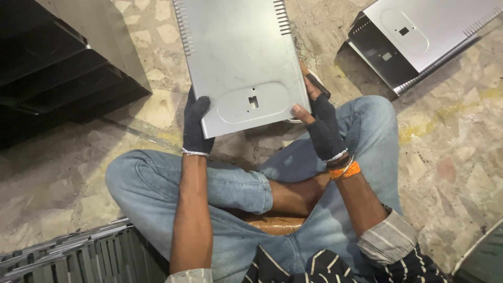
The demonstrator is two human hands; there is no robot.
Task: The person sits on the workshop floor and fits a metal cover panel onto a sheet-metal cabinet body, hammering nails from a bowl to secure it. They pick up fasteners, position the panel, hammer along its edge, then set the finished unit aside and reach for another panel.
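Both grips are closed on one grey sheet-metal panel (241,57); the left hand (196,126), in a dark fingerless glove, is clamped on the panel's near-left corner, and the right hand (324,128), gloved alike, is closed on the near-right edge with a bare thumb laid on the top face; the panel is held flat above the stone floor (461,157), just beyond the crossed legs in blue jeans (225,188), its far end running out of the top of the view; a raised oval patch (252,102) with a small square hole is pressed into the panel near its near edge, and rows of slots are cut along both long sides; nothing is seen fitted to the panel, and no tool is seen in either hand, so the piece is judged to be at the handling stage only, carried or being turned over rather than worked on; to the right of the panel and beyond it, a like panel with folded sides (419,36) lies on the floor, apart; to the left of the panel a dark stack of folded metal casings (57,63) stands; nearer than the panel, at the lower left, a pile of slotted metal sheets (78,257) is lying; which pile holds finished pieces cannot be told.
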